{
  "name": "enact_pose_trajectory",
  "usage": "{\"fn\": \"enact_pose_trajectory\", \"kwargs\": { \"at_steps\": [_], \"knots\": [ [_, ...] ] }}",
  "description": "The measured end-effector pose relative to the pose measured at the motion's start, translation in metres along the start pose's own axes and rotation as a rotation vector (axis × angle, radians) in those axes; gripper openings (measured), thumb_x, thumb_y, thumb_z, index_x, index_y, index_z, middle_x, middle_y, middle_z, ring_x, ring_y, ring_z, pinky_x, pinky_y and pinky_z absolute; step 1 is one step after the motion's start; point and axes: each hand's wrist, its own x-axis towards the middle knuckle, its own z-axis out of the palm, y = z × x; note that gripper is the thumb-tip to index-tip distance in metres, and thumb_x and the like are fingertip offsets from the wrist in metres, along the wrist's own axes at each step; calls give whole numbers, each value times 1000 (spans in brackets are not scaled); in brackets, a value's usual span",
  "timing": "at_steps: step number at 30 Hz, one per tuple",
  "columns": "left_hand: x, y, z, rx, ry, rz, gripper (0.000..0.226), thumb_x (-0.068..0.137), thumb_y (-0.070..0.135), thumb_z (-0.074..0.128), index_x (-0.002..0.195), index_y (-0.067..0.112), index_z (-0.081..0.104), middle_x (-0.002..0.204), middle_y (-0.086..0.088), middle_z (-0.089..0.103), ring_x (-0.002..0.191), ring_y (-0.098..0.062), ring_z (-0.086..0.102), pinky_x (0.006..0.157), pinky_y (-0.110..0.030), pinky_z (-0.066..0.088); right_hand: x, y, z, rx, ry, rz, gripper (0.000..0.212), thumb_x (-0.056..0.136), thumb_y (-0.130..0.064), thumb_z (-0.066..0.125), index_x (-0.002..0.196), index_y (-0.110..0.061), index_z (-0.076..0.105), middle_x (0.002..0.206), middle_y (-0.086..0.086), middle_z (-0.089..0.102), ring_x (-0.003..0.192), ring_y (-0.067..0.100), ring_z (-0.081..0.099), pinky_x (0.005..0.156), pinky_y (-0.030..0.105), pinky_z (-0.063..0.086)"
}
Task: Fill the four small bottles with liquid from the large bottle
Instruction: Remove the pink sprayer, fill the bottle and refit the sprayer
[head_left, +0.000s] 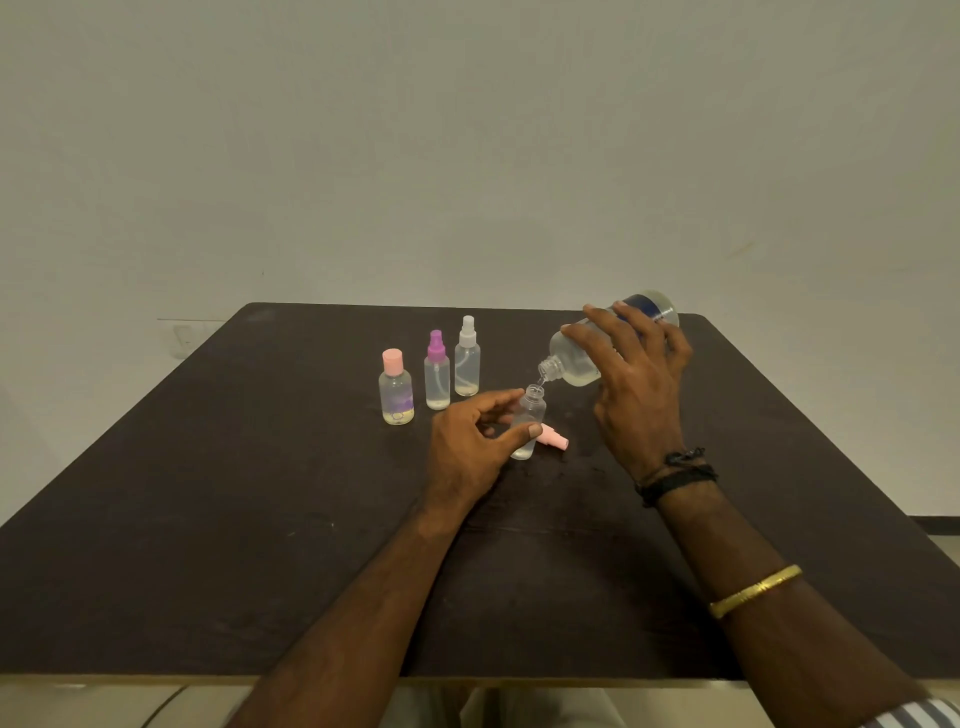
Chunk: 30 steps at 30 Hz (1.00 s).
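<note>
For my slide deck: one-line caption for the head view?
Right hand tips the large bottle over an open small bottle held by the left hand.

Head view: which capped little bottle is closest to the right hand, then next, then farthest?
1. Clear spray bottle with white top, right end of row, nearest the right hand.
2. Clear spray bottle with purple top, middle.
3. Clear bottle with pink cap, left end.
</note>
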Motion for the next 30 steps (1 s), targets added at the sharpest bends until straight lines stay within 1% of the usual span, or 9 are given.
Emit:
{"fn": "enact_pose_trajectory", "kwargs": {
  "at_steps": [14,20,26,30],
  "knots": [
    [0,0,-1,-5,2,-6,47,78,31,88,122,21,74,107,13,77,95,1,71,80,-21,60,0,-1,-1,-11,13,-6,81,63,16,63,131,-28,62,148,1,55,142,31,43,111,56,24],
    [0,1,-1,-6,-4,-8,48,78,31,88,123,21,74,109,13,76,96,2,70,79,-20,59,0,-1,-2,-19,24,-9,82,62,16,62,131,-28,62,148,0,55,142,30,43,111,54,23],
    [0,1,-1,-2,-12,-8,47,78,30,88,122,21,74,104,20,74,94,5,69,78,-17,58,1,-1,-1,-20,28,-11,82,62,16,62,130,-28,62,148,0,55,142,29,42,112,55,24],
    [0,1,-2,1,-16,-3,48,78,30,87,123,21,73,103,20,73,95,5,69,78,-16,57,1,-1,-2,-23,30,-14,81,63,16,61,130,-29,63,148,-1,55,142,29,42,112,53,23]
  ]
}}
